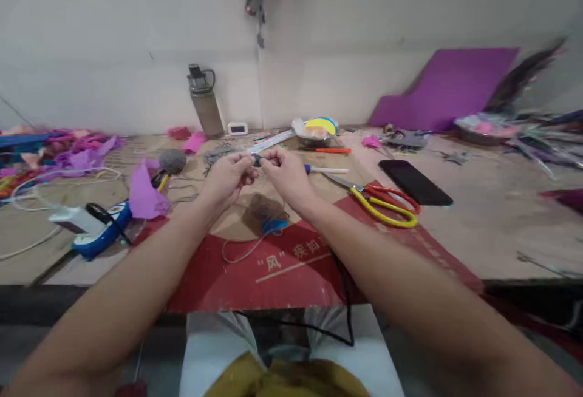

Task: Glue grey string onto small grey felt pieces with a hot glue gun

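My left hand and my right hand meet above the middle of the table, fingertips pinched. Between them is a small dark grey piece, too small and too covered by fingers to name; both hands grip it. Just beneath lies a brown tangled bundle beside a bit of blue material. From there a thin pale cord loops over the red printed board. A blue-and-white pen-like tool rests right of my right hand.
Scissors with red and yellow handles and a black phone lie to the right. At left are a grey yarn ball, purple material and a blue power strip with cables. A bottle stands by the wall.
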{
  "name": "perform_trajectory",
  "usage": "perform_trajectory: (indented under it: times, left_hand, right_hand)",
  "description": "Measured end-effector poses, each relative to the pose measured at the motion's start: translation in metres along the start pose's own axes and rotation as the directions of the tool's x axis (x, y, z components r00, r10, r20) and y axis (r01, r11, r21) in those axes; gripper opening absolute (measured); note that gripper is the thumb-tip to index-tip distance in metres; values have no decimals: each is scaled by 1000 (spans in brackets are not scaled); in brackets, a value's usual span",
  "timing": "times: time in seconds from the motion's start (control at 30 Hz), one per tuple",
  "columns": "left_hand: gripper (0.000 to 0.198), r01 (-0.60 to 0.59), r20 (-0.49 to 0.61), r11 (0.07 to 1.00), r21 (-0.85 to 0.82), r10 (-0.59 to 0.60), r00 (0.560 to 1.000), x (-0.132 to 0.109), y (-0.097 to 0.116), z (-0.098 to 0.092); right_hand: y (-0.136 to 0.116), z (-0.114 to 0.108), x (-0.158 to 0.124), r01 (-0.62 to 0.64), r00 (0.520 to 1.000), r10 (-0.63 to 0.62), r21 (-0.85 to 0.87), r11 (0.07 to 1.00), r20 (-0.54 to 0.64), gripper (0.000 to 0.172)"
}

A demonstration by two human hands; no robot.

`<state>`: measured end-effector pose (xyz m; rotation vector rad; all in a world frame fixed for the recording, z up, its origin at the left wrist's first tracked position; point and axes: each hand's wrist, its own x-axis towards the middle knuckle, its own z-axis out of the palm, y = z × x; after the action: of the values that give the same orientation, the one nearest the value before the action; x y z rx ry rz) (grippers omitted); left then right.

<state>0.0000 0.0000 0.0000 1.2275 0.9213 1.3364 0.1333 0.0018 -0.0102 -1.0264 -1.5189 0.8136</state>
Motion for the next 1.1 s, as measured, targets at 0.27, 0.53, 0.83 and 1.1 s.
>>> perform_trajectory:
  times: [0.27, 0.53, 0.83, 1.1]
  left_hand:
    - [11, -22, -247, 998, 65, 38, 968, 8, 1, -13]
    - [8, -69, -213, 995, -66, 54, 976, 9, 4, -13]
    - [13, -139, -236, 988, -64, 121, 964, 11, 2, -18]
    - [10, -211, -269, 977, -34, 194, 943, 5, 10, -16]
  right_hand:
    - [8, 6, -9, 182, 970, -136, -230, 956, 203, 15]
    - [0, 6, -24, 339, 891, -90, -520, 784, 445, 27]
    - [-7, -26, -9, 172, 985, -165, -449, 877, 55, 19]
    - [18, -54, 7, -96, 973, 229, -848, 521, 30, 46]
